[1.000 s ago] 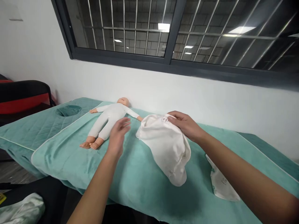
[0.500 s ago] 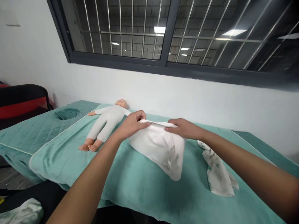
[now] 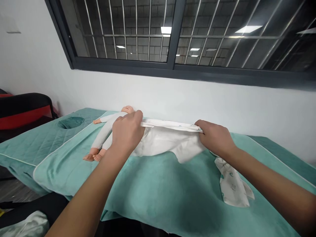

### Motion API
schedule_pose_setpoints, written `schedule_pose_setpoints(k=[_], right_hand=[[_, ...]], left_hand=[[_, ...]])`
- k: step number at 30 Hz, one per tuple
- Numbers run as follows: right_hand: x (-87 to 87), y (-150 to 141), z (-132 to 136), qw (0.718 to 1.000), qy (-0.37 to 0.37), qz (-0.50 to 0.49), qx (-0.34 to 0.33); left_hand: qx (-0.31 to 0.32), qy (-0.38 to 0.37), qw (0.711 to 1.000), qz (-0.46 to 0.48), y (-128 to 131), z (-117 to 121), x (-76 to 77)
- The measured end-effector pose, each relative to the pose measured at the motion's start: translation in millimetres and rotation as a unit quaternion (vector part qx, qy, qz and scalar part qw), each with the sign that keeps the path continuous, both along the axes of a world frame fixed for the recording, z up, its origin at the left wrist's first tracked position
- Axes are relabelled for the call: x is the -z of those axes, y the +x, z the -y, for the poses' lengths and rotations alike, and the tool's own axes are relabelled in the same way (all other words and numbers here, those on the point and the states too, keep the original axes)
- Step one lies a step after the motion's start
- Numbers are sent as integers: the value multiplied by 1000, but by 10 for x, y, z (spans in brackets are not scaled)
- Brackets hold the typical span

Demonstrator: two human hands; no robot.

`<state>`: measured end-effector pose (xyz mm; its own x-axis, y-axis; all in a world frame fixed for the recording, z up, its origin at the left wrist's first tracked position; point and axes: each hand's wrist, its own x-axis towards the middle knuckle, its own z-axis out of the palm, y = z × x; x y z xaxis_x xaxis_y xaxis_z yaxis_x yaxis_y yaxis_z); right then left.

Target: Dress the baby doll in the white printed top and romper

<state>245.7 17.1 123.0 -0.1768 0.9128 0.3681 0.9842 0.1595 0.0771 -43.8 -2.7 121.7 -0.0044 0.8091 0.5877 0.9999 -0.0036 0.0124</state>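
Observation:
A white baby garment [image 3: 170,140], its exact cut unclear, hangs stretched between my two hands above the green bed cover. My left hand [image 3: 128,131] is closed around one end of its upper edge. The other end is gripped in my right hand [image 3: 214,136], fingers curled over the cloth. Behind my left hand lies a baby doll [image 3: 103,131] in a pale body suit, on its back, partly hidden by that hand. Below my right forearm, a second white garment with a small green print [image 3: 233,186] rests crumpled on the cover.
The bed [image 3: 158,197] has a green cover and a face hole [image 3: 71,122] at its left end. A white wall and a barred window [image 3: 123,33] stand behind it. A red and black chair [image 3: 24,112] is at the left. Patterned cloth [image 3: 27,225] shows at the lower left.
My hands have moved apart, pulling the garment's upper edge taut and wide. Its lower part has risen. The doll and the printed garment stay in place.

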Motion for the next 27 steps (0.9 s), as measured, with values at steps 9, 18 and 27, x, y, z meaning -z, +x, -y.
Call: schedule_pose_setpoints(k=[9, 18, 27], right_hand=[[199, -123, 81, 997, -34, -75, -6], [491, 85, -100, 994, -5, -103, 42], [590, 554, -120, 961, -105, -257, -2]], left_hand=[[-12, 11, 993, 119, 129, 53, 112], [170, -6, 887, 429, -108, -126, 328], [13, -84, 953, 292, -248, -317, 441]])
